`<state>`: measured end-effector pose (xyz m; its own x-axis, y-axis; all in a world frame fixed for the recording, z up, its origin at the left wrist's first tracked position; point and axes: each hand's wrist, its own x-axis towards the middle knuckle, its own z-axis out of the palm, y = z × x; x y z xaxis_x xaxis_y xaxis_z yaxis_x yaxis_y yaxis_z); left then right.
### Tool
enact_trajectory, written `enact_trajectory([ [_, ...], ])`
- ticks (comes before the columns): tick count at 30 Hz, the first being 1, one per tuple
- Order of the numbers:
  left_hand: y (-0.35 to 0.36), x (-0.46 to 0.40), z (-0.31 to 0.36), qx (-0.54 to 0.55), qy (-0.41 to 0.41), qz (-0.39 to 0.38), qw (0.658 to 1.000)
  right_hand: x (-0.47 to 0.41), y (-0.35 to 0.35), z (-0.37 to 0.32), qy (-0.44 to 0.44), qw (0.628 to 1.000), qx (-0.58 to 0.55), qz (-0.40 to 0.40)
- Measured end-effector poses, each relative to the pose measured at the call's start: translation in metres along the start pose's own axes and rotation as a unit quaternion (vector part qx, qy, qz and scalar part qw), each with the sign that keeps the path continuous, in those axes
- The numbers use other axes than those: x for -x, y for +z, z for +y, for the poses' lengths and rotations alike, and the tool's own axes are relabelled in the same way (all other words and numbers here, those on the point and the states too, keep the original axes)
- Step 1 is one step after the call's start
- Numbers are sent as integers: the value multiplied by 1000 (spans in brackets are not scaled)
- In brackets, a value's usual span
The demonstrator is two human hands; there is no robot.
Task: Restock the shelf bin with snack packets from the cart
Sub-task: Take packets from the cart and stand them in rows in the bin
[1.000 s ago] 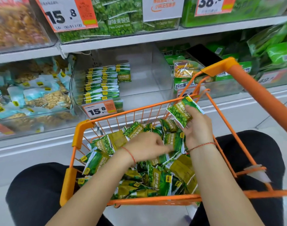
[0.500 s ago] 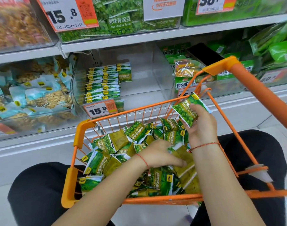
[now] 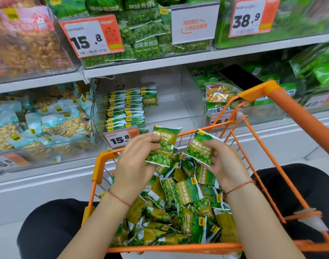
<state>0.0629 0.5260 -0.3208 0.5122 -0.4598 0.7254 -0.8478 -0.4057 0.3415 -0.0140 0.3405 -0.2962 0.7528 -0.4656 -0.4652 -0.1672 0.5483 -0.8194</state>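
1. At nine o'clock from where I watched, one clear bin of pale blue nut packets [image 3: 48, 120] sat on the lower shelf; there were too many to count.
2. Toward eleven o'clock stood the shelf bin [image 3: 189, 101], clear-walled, with two full rows and one short row of green packets [image 3: 125, 109] stacked in its left part. One price tag [image 3: 120, 139] reading 15.8 hung on its front edge.
3. At the centre, the left hand [image 3: 135, 163] pinched one green pea packet [image 3: 162, 146] between thumb and curled fingers, above the cart's far rim.
4. Just toward three o'clock of it, the right hand [image 3: 227, 163] gripped a second pea packet [image 3: 200, 147], fingers curled round its right edge. The two packets were apart.
5. Below both hands, at six o'clock, one orange wire cart [image 3: 102, 161] held a loose heap of snack packets [image 3: 186, 208], well over a dozen, beyond exact counting.
6. One red string bracelet [image 3: 240, 186] showed on each wrist, two in all.
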Motion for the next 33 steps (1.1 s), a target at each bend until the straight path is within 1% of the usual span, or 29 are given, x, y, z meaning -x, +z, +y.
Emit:
enact_trajectory([
  [1,1,2,-2,-6,30,6,1000,2,2,0,7,1000,11,-12],
  [3,3,4,-2,-13,54,22,998,6,4,0,16,999,27,-39],
  [6,4,5,-2,-15,53,40,998,10,6,1,19,997,19,-74],
  [8,4,5,-3,-15,54,32,998,12,9,2,29,996,14,-88],
  [11,6,7,1,-7,71,-1,997,16,14,2,28,992,11,-126],
  [15,8,8,4,-17,87,-65,994,12,12,10,-7,984,35,-175],
  [18,9,11,4,-30,118,-120,985,10,11,12,-29,985,24,-170],
  [20,9,12,4,-33,124,-130,983,7,11,13,-37,990,-9,-135],
  [23,4,10,4,-36,99,-86,991,-2,6,11,-38,996,-66,-46],
  [25,2,8,3,-40,67,-52,996,-4,3,10,-28,997,-68,-13],
  [27,2,7,4,-55,26,-49,997,-2,3,10,-9,999,-38,-37],
  [30,5,7,10,-71,-40,-102,991,6,11,14,16,995,35,-96],
  [33,8,7,11,-53,-82,-146,984,7,15,19,2,993,52,-107],
])
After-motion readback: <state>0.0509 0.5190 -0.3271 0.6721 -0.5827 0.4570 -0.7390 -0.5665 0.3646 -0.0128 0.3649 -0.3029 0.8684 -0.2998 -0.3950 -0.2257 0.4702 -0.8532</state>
